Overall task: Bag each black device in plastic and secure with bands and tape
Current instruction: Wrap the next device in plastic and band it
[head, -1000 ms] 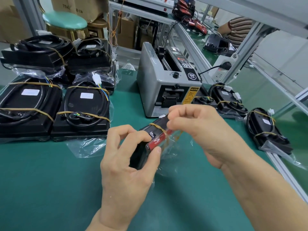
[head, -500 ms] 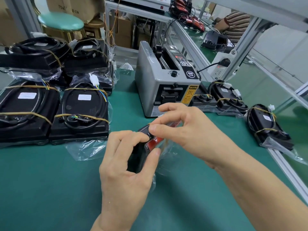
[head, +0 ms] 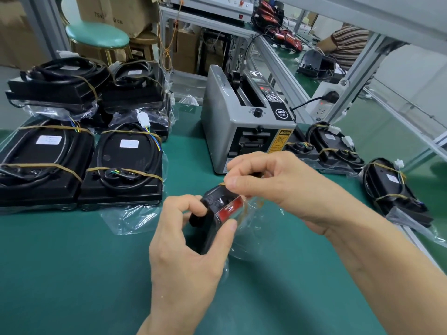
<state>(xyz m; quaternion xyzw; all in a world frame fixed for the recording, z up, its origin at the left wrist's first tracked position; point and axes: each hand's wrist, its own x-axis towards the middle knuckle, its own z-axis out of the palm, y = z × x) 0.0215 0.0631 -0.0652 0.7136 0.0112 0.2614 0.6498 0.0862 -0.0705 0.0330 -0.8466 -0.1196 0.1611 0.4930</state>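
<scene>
Fingers (head: 233, 181) now stretching band (head: 245, 209) rightward

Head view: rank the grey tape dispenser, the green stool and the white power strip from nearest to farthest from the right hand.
From the right hand:
1. Grey tape dispenser, just behind the hand on the green mat.
2. White power strip, farther back and to the right, mounted by the aluminium frame.
3. Green stool, far back left, beyond the table.

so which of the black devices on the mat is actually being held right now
The small black device with the red panel, gripped by the left hand while the right hand pinches its band. All the other bagged units lie untouched on the mat.
</scene>
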